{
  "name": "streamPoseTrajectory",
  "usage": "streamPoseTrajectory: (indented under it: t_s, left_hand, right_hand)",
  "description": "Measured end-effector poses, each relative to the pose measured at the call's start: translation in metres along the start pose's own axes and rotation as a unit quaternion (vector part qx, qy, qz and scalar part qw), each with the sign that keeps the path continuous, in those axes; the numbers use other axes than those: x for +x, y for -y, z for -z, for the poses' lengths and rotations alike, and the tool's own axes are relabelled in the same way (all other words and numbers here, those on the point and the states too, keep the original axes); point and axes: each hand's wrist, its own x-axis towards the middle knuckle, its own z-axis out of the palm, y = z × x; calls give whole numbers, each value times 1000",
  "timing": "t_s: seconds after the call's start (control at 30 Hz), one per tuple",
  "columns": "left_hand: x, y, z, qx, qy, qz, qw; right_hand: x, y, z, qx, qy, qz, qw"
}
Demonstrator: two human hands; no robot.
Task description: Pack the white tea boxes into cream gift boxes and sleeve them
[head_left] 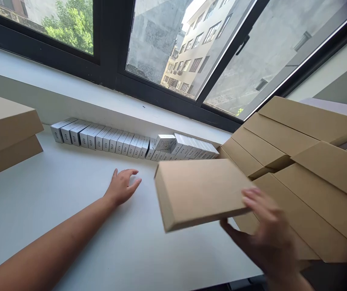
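A flat brown cardboard box is tilted above the white table. My right hand grips its near right corner, thumb underneath and fingers on top; the hand is a little blurred. To the left of the box, my left hand is low over the table with its thumb and fingers apart and nothing in them. Beyond both hands runs a row of small white boxes with dark printing. One small white box lies on top of that row.
On the right, several brown cardboard boxes are piled up beside the table. Two more stacked brown boxes stand at the left edge. Behind the row are a white ledge and a dark-framed window.
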Motion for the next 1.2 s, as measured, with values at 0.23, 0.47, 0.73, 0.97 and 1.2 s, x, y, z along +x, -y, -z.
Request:
streamPoseTrajectory:
  t_s: [0.23,0.47,0.73,0.97,1.2]
  left_hand:
    - [1,-1,6,-173,28,-32,984]
    - [6,2,7,-197,132,-109,965]
    - [6,-2,0,-52,92,-159,982]
    - [6,2,-3,-25,98,-175,979]
    - [7,1,-3,1,99,-195,976]
  right_hand:
    - [-53,-13,-100,1,52,139,989]
    - [-70,-37,-132,42,50,23,998]
    - [-87,-41,-136,233,73,-306,920]
    - [-85,-56,-135,363,92,-368,851]
    - [-86,-56,-138,317,43,-396,861]
